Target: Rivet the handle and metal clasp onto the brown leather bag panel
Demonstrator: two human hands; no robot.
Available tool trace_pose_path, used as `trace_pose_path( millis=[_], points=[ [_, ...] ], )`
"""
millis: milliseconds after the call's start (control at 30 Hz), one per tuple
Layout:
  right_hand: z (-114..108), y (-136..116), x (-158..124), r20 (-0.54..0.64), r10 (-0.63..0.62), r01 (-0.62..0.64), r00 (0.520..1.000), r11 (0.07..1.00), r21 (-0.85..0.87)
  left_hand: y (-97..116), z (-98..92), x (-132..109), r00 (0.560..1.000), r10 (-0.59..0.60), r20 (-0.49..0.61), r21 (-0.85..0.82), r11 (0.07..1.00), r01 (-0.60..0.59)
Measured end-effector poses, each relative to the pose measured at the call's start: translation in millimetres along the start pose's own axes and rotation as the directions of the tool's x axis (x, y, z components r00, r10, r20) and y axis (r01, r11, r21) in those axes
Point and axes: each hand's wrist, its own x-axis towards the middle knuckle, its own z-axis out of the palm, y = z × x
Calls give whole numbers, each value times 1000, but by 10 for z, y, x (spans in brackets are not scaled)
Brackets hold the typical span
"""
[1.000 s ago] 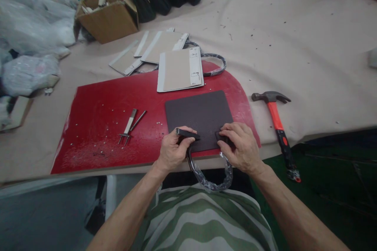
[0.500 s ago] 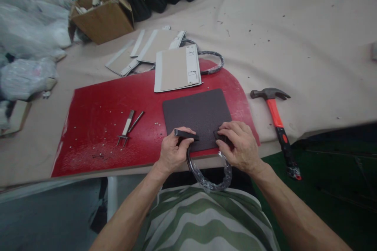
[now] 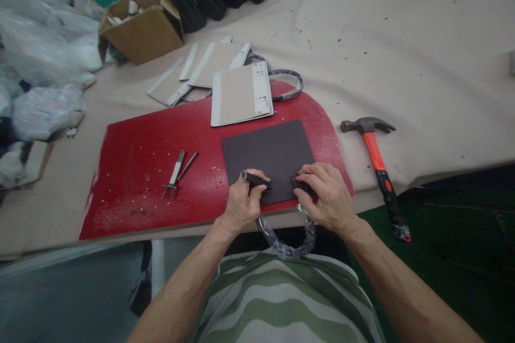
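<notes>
Head view. The left hand (image 3: 241, 204) pinches one dark end tab of a plastic-wrapped bag handle (image 3: 286, 238) between thumb and fingers, its grip pressed together on that end. The right hand (image 3: 326, 197) presses the other end tab flat against the near edge of a dark textured panel (image 3: 267, 153), fingers closed over it. The handle's loop hangs off the table (image 3: 422, 64) edge toward the person's striped shirt. The panel lies on a red board (image 3: 145, 171); a pronged punch tool (image 3: 176, 172) rests apart to the left, a hammer (image 3: 376, 158) apart to the right, and beige card pieces (image 3: 241, 94) beyond.

Risk, as judged: the panel sits loose on the smooth board, so uneven pressure from the two hands may skew it, leaving the tabs misaligned; the slippery wrap may let the handle twist.

Compared with a second ago, the hands have kept their hold, the loop hangs slightly shorter, and the camera has shifted a little.
</notes>
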Motion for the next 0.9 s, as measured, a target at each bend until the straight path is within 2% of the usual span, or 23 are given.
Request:
trace_pose_path(
  millis=[100,167,233,300,367,433,500,600,667,733,833,900],
  points=[
    [-20,13,12,-9,6,-5,1000,999,48,-15,-5,-3,1000,-31,-2,-42,999,30],
    [-71,20,19,-24,14,-10,1000,985,174,-17,-8,-5,999,-39,1,-51,998,39],
    [-158,28,8,-70,49,-22,996,942,335,-18,-9,-7,999,-48,1,-55,997,48],
    [-272,47,-28,-156,117,-47,981,917,395,-19,-6,-11,999,-54,-4,-58,997,53],
    [-397,94,-90,-270,172,-91,947,953,287,-19,2,-14,998,-58,-9,-54,997,58],
    [-516,181,-172,-357,183,-160,916,983,94,-18,13,-15,999,-49,-15,-35,998,48],
    [-613,302,-270,-397,185,-241,899,966,-97,-14,28,-12,999,-24,-24,5,1000,24],
    [-693,486,-425,-358,313,-421,880,862,-282,-3,51,-3,999,-6,-34,50,999,8],
    [-706,577,-509,-314,444,-535,839,774,-338,6,62,3,999,-13,-34,50,999,15],
    [-706,644,-554,-275,526,-594,805,715,-369,16,68,5,999,-12,-30,52,999,14],
    [-743,733,-526,-200,603,-629,772,684,-369,26,73,-1,1000,5,-16,72,997,-4],
    [-810,785,-448,-131,690,-698,712,674,-242,31,79,-6,1000,17,-13,94,995,-15]
  ],
)
